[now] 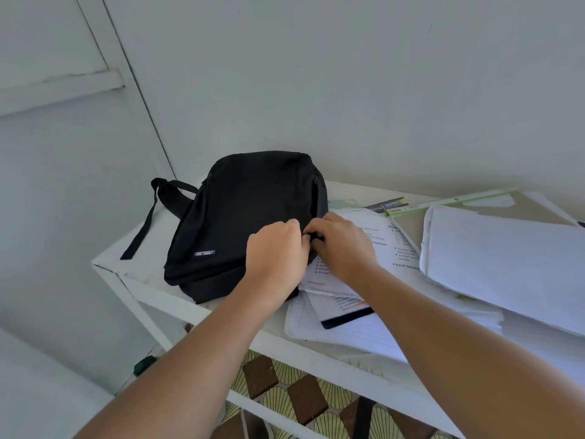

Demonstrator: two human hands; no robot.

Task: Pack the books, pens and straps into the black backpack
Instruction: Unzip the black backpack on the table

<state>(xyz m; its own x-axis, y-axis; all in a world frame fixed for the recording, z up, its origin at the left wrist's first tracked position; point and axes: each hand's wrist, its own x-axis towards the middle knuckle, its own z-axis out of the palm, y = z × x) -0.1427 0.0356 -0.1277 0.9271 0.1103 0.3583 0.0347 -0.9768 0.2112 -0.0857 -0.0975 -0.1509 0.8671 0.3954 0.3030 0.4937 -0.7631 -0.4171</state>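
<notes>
Both forearms reach in from the bottom edge, and the two hands meet at the right side of the backpack [243,217]. On the left hand [274,248] the fingers are curled onto the black cloth, most likely to keep it steady. On the right hand [343,245] the fingers are pinched together on a small dark piece at the seam, probably the zip pull, so the bag looks about to be opened. It lies flat at the left end of the white bench [133,264], its strap [142,229] trailing toward the corner. Just beside it, partly under the right hand, lie printed papers [380,245], then a thick pile [506,264], not yet packed. No pens can be made out.
</notes>
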